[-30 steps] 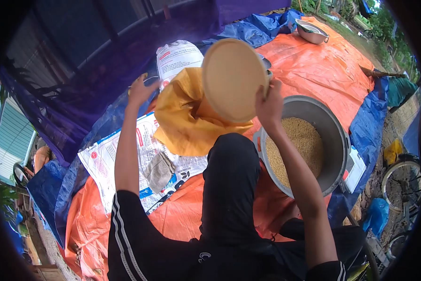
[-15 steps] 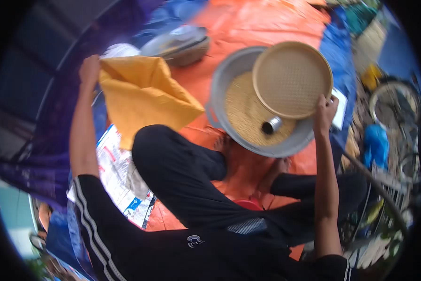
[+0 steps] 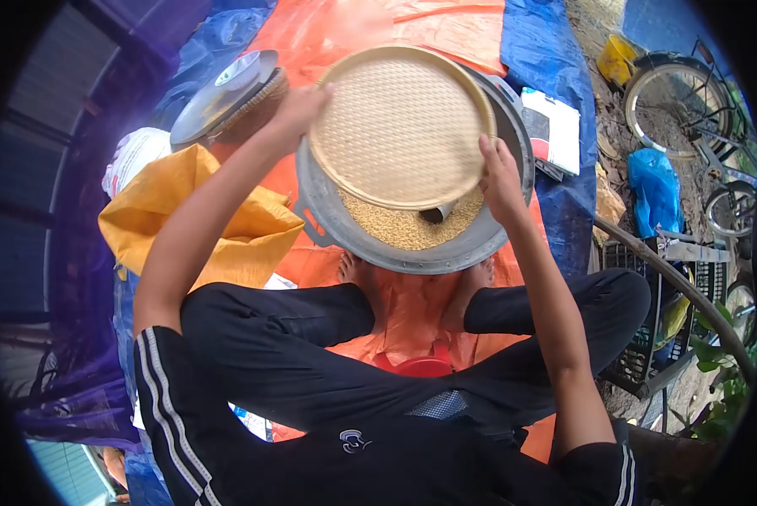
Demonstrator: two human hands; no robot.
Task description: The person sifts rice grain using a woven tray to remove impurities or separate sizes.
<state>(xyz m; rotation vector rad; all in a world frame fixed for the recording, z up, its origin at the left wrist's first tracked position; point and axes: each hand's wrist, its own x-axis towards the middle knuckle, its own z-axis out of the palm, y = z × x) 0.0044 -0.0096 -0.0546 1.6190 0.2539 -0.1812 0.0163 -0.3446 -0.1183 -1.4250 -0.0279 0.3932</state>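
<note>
Person's right hand [image 3: 502, 181]: fingers closed on the right rim of a round woven tray [image 3: 404, 126]. Left hand [image 3: 301, 112]: slightly blurred, fingers curled on the opposite rim. Tray is held over a grey basin [image 3: 412, 266], hiding much of it. Past its near edge, grain [image 3: 391, 226] shows, a metal can [image 3: 445, 210] lying on it. Yellow sack [image 3: 248, 244] sits left of the basin, on orange tarpaulin [image 3: 412, 325].

At your twelve o'clock, the tray [image 3: 402, 126] looks matt and woven, the tub [image 3: 416, 263] beneath smooth and dull; at ten, the sack [image 3: 161, 201] is matt, creased; at two, the bag [image 3: 652, 192] is glossy plastic.
</note>
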